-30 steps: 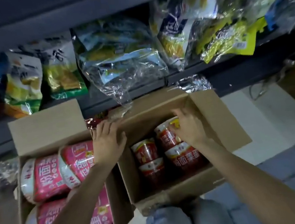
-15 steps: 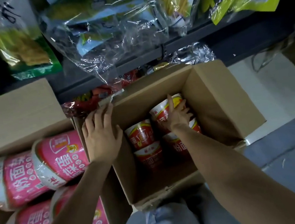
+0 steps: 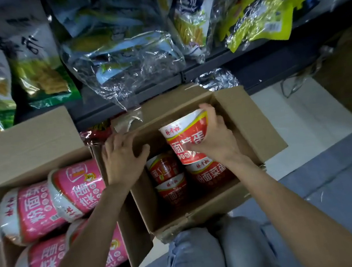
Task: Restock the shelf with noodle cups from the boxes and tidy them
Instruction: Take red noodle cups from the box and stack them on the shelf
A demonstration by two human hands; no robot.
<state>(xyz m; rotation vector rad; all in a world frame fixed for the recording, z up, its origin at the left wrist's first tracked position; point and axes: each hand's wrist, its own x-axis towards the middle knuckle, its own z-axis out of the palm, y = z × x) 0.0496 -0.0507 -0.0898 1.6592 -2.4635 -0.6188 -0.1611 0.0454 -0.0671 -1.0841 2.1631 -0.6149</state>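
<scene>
My right hand [image 3: 213, 138] grips a red noodle cup [image 3: 186, 139], tilted and raised above the others inside the right cardboard box [image 3: 257, 126]. Three more red cups [image 3: 167, 173] lie deeper in that box. My left hand [image 3: 122, 158] rests flat with straight fingers on the box's left wall and flap. A second open box [image 3: 25, 145] at the left holds several pink noodle cups [image 3: 76, 190] lying on their sides.
A dark shelf edge [image 3: 163, 85] runs above the boxes, with snack bags [image 3: 37, 69] and crinkled clear plastic wrap [image 3: 125, 72] hanging over it. My knees in jeans [image 3: 219, 256] are below the right box. Grey and white floor [image 3: 306, 137] lies to the right.
My right hand has closed round a red cup and lifted it up out of the stack. My left hand stays on the box wall. The view has moved closer.
</scene>
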